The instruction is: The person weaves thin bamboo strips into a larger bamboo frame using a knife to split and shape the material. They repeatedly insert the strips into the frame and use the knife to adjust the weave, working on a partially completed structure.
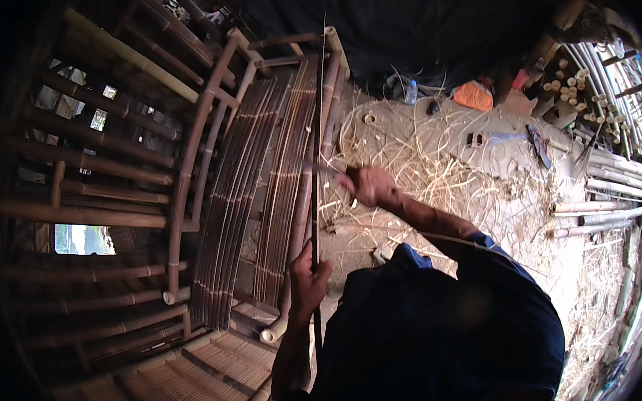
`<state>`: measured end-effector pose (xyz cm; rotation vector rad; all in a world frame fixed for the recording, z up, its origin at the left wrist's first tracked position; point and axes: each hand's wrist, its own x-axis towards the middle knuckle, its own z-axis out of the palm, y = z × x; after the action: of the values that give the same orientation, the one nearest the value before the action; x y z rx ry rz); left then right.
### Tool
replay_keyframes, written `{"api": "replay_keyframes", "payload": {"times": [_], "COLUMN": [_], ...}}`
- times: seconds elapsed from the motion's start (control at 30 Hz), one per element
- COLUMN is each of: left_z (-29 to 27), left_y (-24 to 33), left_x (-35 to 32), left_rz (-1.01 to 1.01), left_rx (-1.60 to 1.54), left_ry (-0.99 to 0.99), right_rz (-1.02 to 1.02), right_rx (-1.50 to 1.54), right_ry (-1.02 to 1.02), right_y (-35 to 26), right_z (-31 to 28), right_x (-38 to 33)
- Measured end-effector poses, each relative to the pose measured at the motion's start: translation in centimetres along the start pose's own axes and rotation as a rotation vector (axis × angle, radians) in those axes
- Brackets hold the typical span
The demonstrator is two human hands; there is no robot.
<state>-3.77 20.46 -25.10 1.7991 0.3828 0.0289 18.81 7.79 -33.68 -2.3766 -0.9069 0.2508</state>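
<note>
Left hand (310,280) is clamped on the long dark strip (317,219), which runs lengthwise along the right side of the bamboo bench (234,198). Right hand (369,186) is clenched round a blurred blade (324,170) at the strip; can't tell if they touch.

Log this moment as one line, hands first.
left hand: gripping long dark strip | right hand: beside strip, grip blurred | bamboo slats: left of strip | pale shavings: right of strip
</note>
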Motion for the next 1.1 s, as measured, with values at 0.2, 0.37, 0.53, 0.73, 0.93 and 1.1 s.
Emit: {"api": "replay_keyframes", "payload": {"times": [0.2,0.37,0.53,0.73,0.93,1.1], "left_z": [-1.0,-1.8,-2.9,-6.8,1.1,0.2], "left_y": [1.2,2.1,0.9,3.2,2.0,0.5], "left_x": [-3.2,-9.2,-12.0,-5.5,8.2,8.4], "left_rz": [-0.029,-0.171,-0.322,-0.135,0.228,0.230], "left_rx": [0.072,0.601,0.321,0.673,0.075,-0.124], "left_ry": [-0.013,-0.061,-0.153,-0.018,0.225,0.392], "right_rz": [0.151,0.007,0.363,0.015,-0.114,-0.287], "right_rx": [-0.019,0.037,1.469,1.220,0.939,0.001], "right_ry": [-0.157,0.437,-0.021,-0.027,-0.065,0.148], "right_y": [0.5,12.7,6.0,2.1,-7.1,-6.8], "right_z": [-7.6,-8.5,-9.7,-7.4,-7.8,-8.5], "right_x": [4.9,11.0,9.5,6.6,4.9,1.9]}}
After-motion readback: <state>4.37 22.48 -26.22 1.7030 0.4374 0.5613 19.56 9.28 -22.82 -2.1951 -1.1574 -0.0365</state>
